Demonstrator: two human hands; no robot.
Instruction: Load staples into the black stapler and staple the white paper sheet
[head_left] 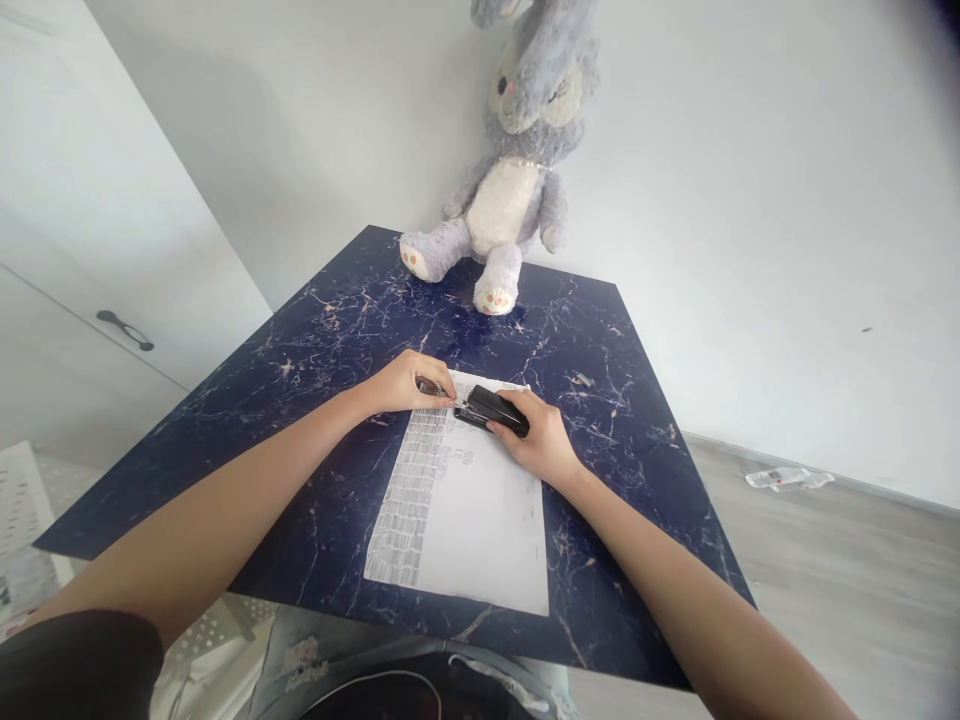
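A black stapler (491, 405) lies above the top part of a printed paper sheet (480, 530), its front end pointing left. My right hand (536, 435) is wrapped round the stapler's rear end. My left hand (420, 382) is closed in a pinch at the stapler's front end, thumb and finger together. Whatever sits between those fingertips is too small to make out. Dense print fills the left strip of the paper, and most of its right side is white.
The dark blue marbled table (300, 380) bears a big grey plush rabbit (502, 200) at its back edge. A small greyish piece (584, 380) lies right of the paper. Plastic packaging (787, 478) is on the floor at right; a white cabinet (90, 230) stands left.
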